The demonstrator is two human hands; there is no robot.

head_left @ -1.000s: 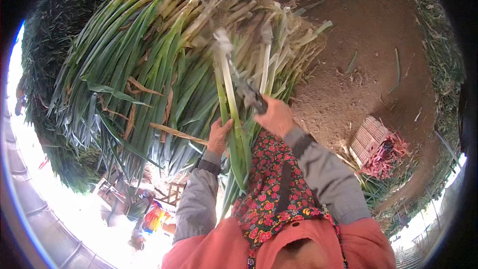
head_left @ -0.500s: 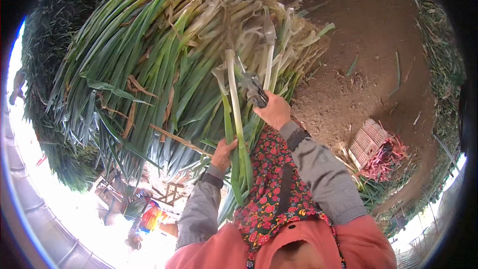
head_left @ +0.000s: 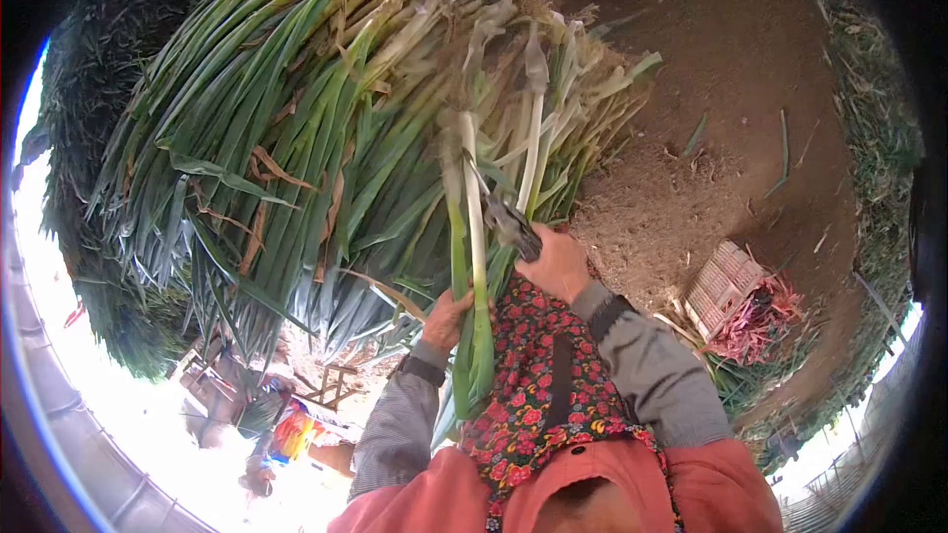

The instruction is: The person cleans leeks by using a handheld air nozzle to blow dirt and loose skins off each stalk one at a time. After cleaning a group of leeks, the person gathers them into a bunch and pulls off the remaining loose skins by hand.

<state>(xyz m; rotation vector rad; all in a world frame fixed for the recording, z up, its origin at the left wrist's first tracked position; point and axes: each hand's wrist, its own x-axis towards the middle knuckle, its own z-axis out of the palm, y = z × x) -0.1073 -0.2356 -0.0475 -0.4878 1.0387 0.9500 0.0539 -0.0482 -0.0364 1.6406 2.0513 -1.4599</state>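
My left hand [head_left: 447,320] is closed round the green leaves of a long leek-like stalk [head_left: 475,227], which stands with its white end away from me. A tool with a dark handle and a thin metal tip [head_left: 509,222] is held in my right hand [head_left: 556,263], its tip against or very near the white part of the stalk. Another pale stalk [head_left: 533,138] lies just to the right. Under and beyond both hands spreads a large heap of green stalks [head_left: 296,128].
A pink basket [head_left: 726,286] with pink strips [head_left: 758,321] sits on the brown soil [head_left: 711,178] at the right. Dark green piles [head_left: 94,138] stand at the far left. A wooden stool [head_left: 331,387] and a person [head_left: 259,474] appear at the lower left.
My right hand and the tool have moved slightly down and to the right, toward me. The white end of the held stalk has shifted a little right.
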